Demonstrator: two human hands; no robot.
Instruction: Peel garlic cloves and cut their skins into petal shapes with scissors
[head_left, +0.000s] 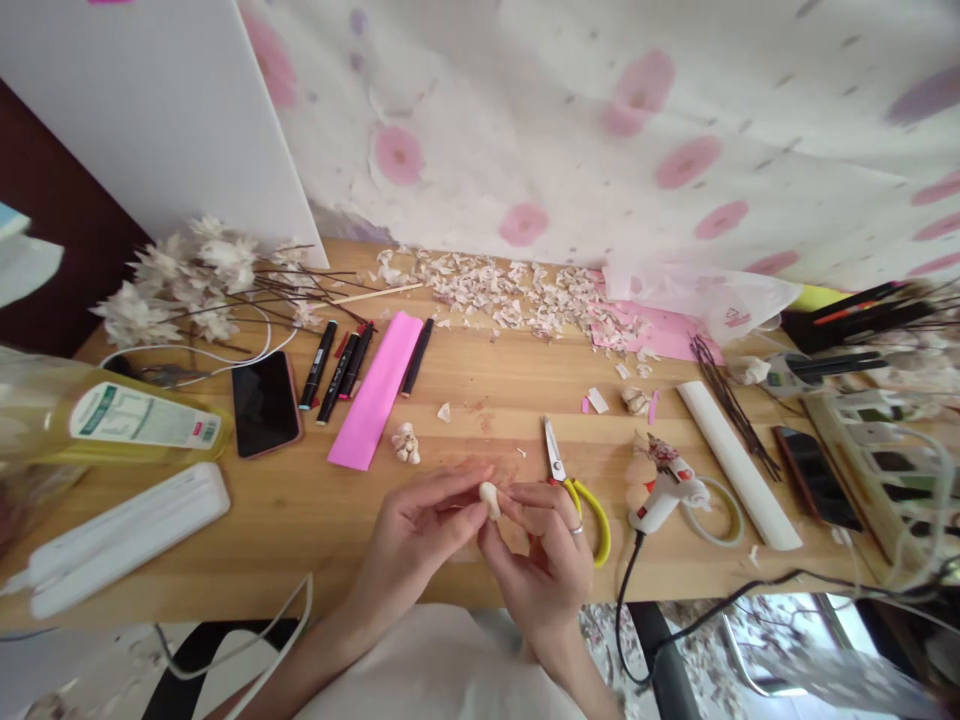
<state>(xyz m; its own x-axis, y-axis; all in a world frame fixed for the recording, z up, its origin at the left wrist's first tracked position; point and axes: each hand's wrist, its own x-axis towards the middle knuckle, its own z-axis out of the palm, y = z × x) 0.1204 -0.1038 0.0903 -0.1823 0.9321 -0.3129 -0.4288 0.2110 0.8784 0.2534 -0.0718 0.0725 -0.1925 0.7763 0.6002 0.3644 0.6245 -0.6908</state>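
Creamy-white garlic clove (490,499): smooth, plump, oblong; pinched by left fingers (463,526) and right fingers (531,496).

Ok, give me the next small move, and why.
Probably turn the pale clove-like piece to check for leftover skin: the left hand and right hand hold it between them, papery peelings lie scattered farther back, and it is too small here to tell whether it is bare.

We count one left hand (420,525), one right hand (544,550), one clove (490,499), two phones (265,405), one bottle (142,418), one pair of scissors (554,458), one glue gun (661,498) and one white roll (739,465).
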